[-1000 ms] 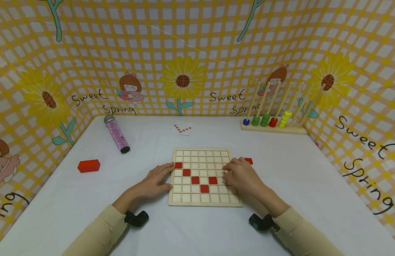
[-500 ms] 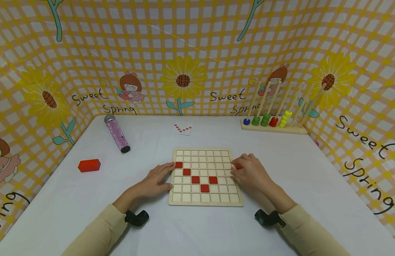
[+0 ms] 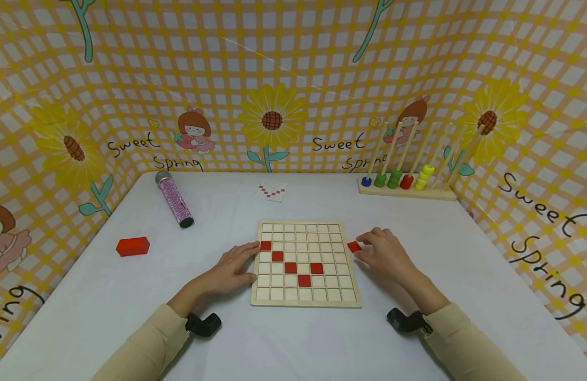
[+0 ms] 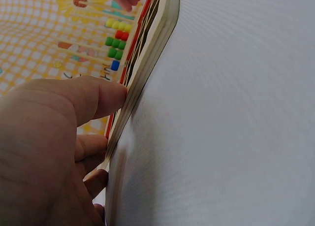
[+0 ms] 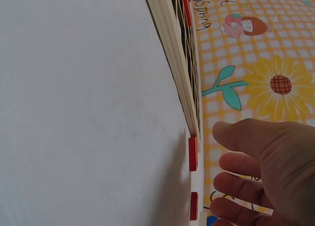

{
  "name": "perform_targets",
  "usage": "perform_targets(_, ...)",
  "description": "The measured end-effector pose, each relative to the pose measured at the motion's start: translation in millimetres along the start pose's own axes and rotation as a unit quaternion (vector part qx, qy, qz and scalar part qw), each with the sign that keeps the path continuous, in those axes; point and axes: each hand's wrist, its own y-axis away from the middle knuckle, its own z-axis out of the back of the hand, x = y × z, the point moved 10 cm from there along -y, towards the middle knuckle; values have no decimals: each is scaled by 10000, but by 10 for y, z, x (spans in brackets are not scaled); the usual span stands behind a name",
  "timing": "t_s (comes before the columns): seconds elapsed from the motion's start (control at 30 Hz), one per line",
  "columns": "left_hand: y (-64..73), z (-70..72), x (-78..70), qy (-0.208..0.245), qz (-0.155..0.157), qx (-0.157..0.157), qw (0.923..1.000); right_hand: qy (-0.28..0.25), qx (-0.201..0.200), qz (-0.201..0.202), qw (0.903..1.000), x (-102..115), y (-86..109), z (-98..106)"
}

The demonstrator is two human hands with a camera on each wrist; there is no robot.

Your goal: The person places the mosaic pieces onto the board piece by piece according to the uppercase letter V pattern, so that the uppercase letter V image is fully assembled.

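The wooden grid board [image 3: 279,296] lies flat on the white table, several red square tiles [image 3: 304,280] forming a bent line in its cells. My left hand [image 3: 229,270] rests at the board's left edge, thumb and fingertips touching its side; the left wrist view shows the thumb [image 4: 110,98] against that edge. Just off the board's right edge lies a loose red tile [image 3: 354,246]. Around it, slightly apart, are the spread thumb and fingers of my right hand [image 3: 381,254]. The right wrist view shows this tile [image 5: 193,153] and a second red tile [image 5: 194,206], which the hand hides in the head view.
Behind the board lies a small pattern card [image 3: 271,191]. A glittery pink microphone [image 3: 175,201] and a red block [image 3: 133,246] are on the left. At the back right stands a wooden peg rack [image 3: 407,193] with coloured beads. Patterned cloth [image 3: 217,69] encloses the table.
My right hand has moved right, off the board, uncovering the loose red tile beside the edge. The tile seen behind the hand earlier is now covered. My left hand stays put.
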Motion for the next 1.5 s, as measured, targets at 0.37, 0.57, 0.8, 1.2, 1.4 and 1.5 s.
perform_targets(0.37, 15, 3, 7, 51, 142, 42, 9999, -31, -3, 48, 10000, -94, -54, -28)
perform_targets(0.57, 15, 8, -2, 40, 116, 9, 9999, 107, -54, 109, 9999, -100, -84, -31)
perform_targets(0.8, 19, 6, 0, 69, 126, 5, 9999, 264, 41, 285, 9992, -57, -129, -69)
perform_targets(1.2, 18, 10, -9, 63, 38, -44, 10000, 489, 179, 245, 9983, -53, -151, -106)
perform_targets(1.4, 17, 6, -14, 78, 59, -17, 10000, 484, 87, 191, 9986, -77, -95, -84)
perform_targets(1.5, 15, 5, -19, 111, 22, -22, 9999, 417, 54, 134, 9990, -96, -70, -75)
